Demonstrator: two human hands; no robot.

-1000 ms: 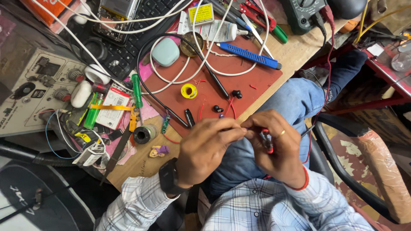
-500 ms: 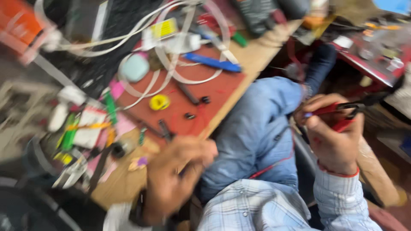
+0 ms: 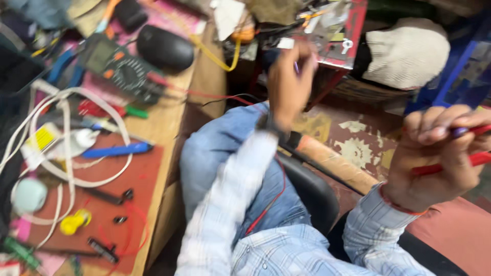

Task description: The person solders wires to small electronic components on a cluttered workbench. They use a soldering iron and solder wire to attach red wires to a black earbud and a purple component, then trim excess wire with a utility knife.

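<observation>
My left hand [image 3: 287, 84] is stretched out over my blue-jeaned knee [image 3: 220, 148] to the edge of a cluttered red shelf [image 3: 343, 48]. Its fingers are bunched near a small purple and white bit; blur hides whether they grip it. My right hand [image 3: 439, 156] is at the right edge, low and close to me, closed around a red-handled tool [image 3: 475, 158] whose two red arms stick out to the right. A thin red wire [image 3: 266, 207] runs across my lap.
The wooden workbench [image 3: 153, 128] on the left carries a red mat [image 3: 107, 176], a multimeter [image 3: 116, 64], a black mouse [image 3: 164, 48], a blue tool [image 3: 117, 150], white cables [image 3: 66, 105] and a yellow roll [image 3: 74, 222]. A beige knitted cloth [image 3: 408, 50] lies past the shelf. A black chair edge [image 3: 309, 186] is under me.
The view has swung right, away from the bench. My left hand went from the bench edge out to the red shelf. My right hand carried the red-handled tool further right.
</observation>
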